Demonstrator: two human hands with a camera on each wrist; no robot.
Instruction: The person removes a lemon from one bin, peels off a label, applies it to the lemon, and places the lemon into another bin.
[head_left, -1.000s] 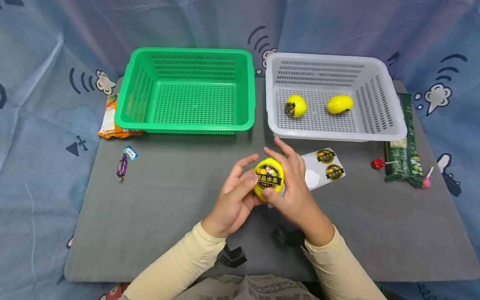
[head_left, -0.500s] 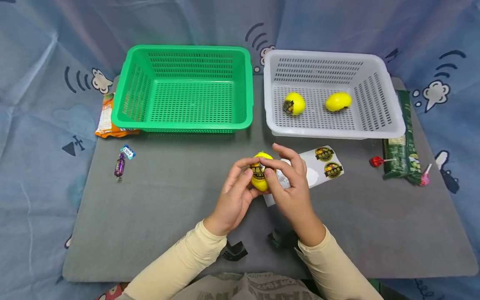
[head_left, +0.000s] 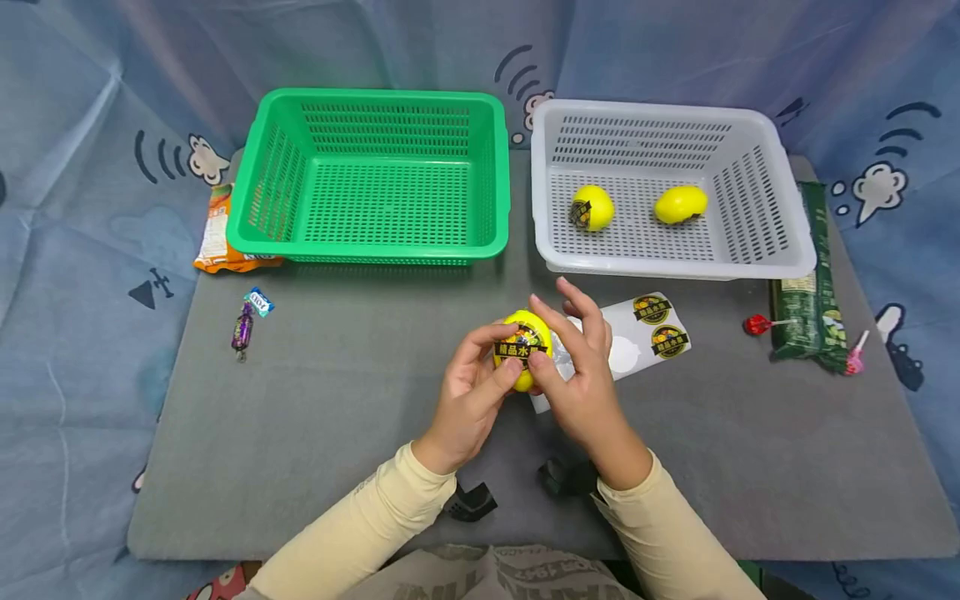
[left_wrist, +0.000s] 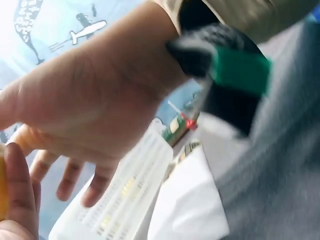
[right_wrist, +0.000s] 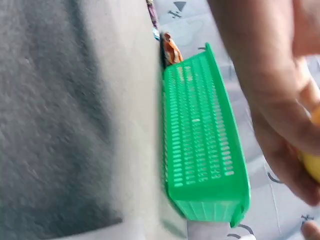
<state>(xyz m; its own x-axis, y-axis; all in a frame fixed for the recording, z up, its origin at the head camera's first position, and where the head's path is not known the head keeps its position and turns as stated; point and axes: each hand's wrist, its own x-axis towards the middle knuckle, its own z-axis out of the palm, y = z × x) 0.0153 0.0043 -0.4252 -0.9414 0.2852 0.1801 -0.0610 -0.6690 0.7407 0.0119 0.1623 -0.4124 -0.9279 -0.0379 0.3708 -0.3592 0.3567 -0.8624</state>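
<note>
Both hands hold a yellow lemon (head_left: 522, 382) above the table, a round black-and-gold fruit sticker (head_left: 519, 351) facing up on it. My left hand (head_left: 467, 396) grips its left side, thumb over the sticker's lower part and index finger at its upper edge. The thumb of my right hand (head_left: 588, 396) presses the sticker's right side, while its index and middle fingers reach up beyond the fruit. In the right wrist view, fingers curve around the lemon (right_wrist: 312, 164) at the frame's edge. Under the right hand lies a white sticker sheet (head_left: 626, 329) with two stickers showing.
A green basket (head_left: 367, 252) stands at the back left, a white basket (head_left: 675, 268) with two stickered lemons (head_left: 681, 204) at the back right. Snack packets, wrapped candy (head_left: 242, 327) and lollipops (head_left: 757, 324) lie toward the sides. The grey table (head_left: 315, 433) ends near the person's body.
The lemon has tilted back and forth in the hands and shifted slightly left. The right index finger has lifted from the sticker's top, leaving the thumb pressing it.
</note>
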